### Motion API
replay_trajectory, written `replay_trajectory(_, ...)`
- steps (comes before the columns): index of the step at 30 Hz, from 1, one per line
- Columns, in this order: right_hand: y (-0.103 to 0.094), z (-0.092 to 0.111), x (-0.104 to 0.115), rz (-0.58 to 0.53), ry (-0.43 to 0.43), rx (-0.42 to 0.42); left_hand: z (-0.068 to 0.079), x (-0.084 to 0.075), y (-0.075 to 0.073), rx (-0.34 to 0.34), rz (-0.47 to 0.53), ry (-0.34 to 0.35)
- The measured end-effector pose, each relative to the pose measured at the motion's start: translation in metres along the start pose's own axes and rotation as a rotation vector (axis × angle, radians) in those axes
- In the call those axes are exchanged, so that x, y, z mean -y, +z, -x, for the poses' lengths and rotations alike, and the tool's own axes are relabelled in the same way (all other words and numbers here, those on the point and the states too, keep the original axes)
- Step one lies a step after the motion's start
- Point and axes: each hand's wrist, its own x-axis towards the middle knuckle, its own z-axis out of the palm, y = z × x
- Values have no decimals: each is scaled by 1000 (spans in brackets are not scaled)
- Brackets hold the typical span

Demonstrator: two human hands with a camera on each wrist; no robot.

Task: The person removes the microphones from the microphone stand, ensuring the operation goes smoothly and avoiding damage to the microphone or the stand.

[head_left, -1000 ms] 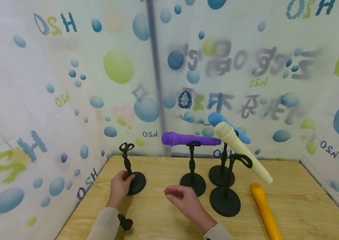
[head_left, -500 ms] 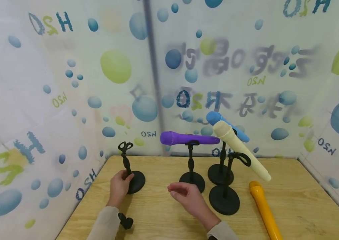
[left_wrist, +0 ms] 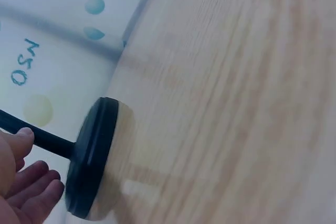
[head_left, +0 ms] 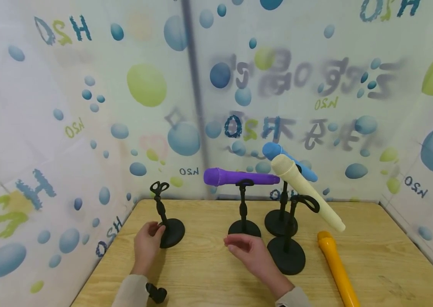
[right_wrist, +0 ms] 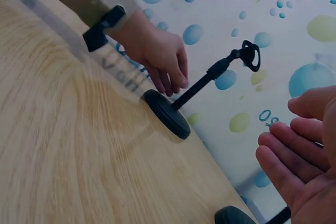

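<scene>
At the left of the table an empty black microphone stand (head_left: 170,232) stands upright, its looped clip on top. My left hand (head_left: 148,243) is right beside its pole, fingers relaxed and not wrapped round it; in the left wrist view the thumb (left_wrist: 23,134) overlaps the pole and the other fingers hang by the round base (left_wrist: 93,158). Loosely bent and holding nothing, my right hand (head_left: 252,256) hovers in front of the stand that bears a purple microphone (head_left: 239,177), partly hiding that stand's base (head_left: 244,228).
Farther right, a blue microphone (head_left: 297,163) and a cream microphone (head_left: 308,192) rest tilted on two more black stands. An orange microphone (head_left: 337,266) lies on the wooden table (head_left: 201,273). A patterned curtain (head_left: 147,140) encloses the back and sides.
My left hand has let go of the left stand's pole and drawn slightly back to the left. The right hand has drifted right. The stand stays where it was.
</scene>
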Motion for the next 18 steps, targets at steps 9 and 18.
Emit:
replay_trajectory(9, -28, 15, 0, 25, 30, -89, 23, -15, -8, 13, -6, 61)
replay_trajectory(18, -42, 27, 3, 43, 73, -145, 45, -37, 12, 203, 97, 180)
